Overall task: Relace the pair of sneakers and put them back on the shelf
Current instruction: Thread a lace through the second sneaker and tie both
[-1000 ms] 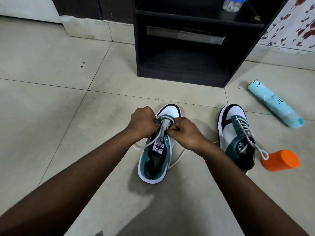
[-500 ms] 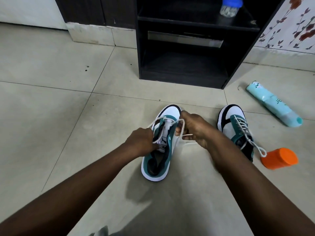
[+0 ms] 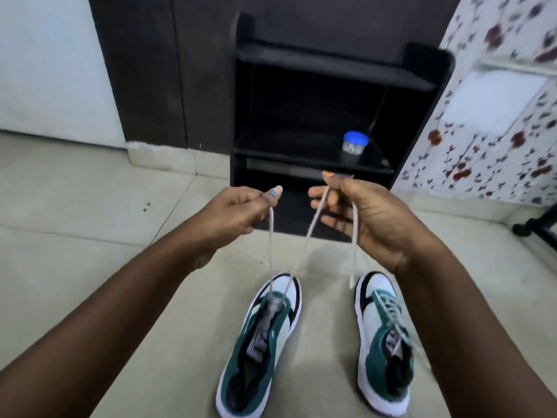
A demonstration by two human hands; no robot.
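While the black shelf (image 3: 331, 116) stands without shoes | right sneaker (image 3: 382, 342) looks laced, on floor | left sneaker (image 3: 259, 342) threaded only at lowest eyelets | left hand (image 3: 238, 212), right hand (image 3: 364, 215) apart, each pinching lace (image 3: 271, 242) taut

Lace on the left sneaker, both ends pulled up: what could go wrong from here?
1. The lace seems threaded only through the eyelets nearest the toe of the left sneaker; uneven pulling by the left hand and right hand could leave unequal ends.
2. Its free end hangs loose from the right hand and might snag the right sneaker.
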